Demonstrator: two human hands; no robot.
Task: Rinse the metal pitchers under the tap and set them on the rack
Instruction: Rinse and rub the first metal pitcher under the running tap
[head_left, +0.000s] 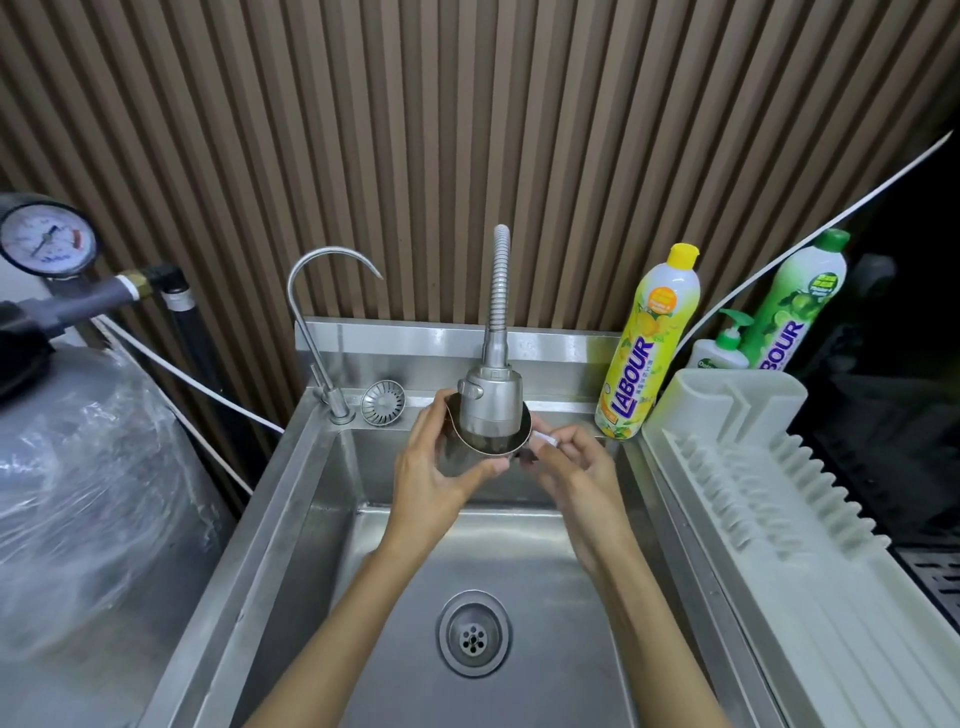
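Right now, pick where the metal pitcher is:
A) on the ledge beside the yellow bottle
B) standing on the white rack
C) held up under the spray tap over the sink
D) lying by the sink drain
C: the left hand grips the metal pitcher with its mouth right up at the spray tap, above the sink.

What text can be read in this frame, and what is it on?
"LABOUR": yellow bottle.
"BOUR": green bottle, the word's start hidden behind the rack.
Pump bottle label: too blurred to read.
Gauge numbers and the bottles' small print: too small to read.
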